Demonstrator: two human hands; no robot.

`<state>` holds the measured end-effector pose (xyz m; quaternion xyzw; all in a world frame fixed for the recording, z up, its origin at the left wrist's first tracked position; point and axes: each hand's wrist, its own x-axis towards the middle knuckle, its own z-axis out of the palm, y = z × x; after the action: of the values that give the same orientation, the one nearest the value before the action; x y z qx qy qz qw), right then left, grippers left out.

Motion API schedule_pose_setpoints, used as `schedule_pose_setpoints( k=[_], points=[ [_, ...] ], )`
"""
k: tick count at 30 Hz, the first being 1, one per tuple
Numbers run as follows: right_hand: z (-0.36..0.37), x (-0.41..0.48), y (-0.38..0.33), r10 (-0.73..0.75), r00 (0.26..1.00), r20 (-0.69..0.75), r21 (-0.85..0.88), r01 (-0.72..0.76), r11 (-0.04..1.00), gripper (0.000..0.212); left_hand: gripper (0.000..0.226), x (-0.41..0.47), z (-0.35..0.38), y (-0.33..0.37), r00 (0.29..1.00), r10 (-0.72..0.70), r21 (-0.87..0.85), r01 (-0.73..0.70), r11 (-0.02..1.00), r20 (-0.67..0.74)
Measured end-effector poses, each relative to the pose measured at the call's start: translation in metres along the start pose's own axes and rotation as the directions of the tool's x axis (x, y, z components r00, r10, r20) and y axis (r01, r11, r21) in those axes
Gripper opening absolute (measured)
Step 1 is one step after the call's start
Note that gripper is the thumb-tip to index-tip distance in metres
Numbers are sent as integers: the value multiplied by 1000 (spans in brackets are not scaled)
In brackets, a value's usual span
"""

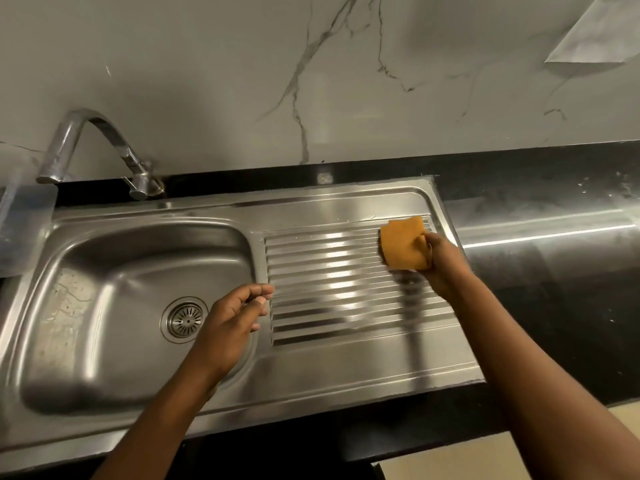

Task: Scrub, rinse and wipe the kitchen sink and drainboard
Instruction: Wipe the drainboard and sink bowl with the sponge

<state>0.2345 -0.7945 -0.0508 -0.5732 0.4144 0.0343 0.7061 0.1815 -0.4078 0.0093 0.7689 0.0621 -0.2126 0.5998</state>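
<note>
Here the right hand (441, 263) is clamped on an orange sponge (403, 242), fingers wrapped around its right side, and presses it flat against the ridged drainboard (339, 282) near the far right corner of the ribbed area. The sponge lies just inside the drainboard's right rim, close to where the steel meets the black countertop (554, 271). The left hand (232, 320) hangs over the near right edge of the sink basin (114, 306), holding nothing; its fingers are curled loosely, thumb and fingertips close together but not closed on anything. It sits between the round drain strainer (184, 320) and the left ends of the drainboard ribs. The curved chrome tap (93, 147) stands at the far left corner of the steel unit, its spout turned out beyond the left of the basin. Behind everything rises a pale marble-veined wall (311, 81).
</note>
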Motion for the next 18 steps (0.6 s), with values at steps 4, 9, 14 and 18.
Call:
schedule_pose_setpoints(
  k=[4, 9, 14, 18],
  points=[
    [-25, 5, -3, -591, 806, -37, -747, 370, 552, 44, 38, 2, 9, 1, 1000, 5, -8, -5, 1000, 3],
    [-26, 29, 14, -369, 794, 483, -868, 489, -85, 79, 38, 6, 9, -3, 999, -33, -4, 33, 999, 2],
    [8, 21, 61, -425, 849, 315, -941, 337, -22, 101, 28, 9, -3, -5, 999, -49, 0, 49, 999, 2],
    [54, 4, 75, -450, 853, 265, -950, 310, 29, 104, 19, 14, -17, -9, 998, -58, 3, 58, 998, 5]
  ],
)
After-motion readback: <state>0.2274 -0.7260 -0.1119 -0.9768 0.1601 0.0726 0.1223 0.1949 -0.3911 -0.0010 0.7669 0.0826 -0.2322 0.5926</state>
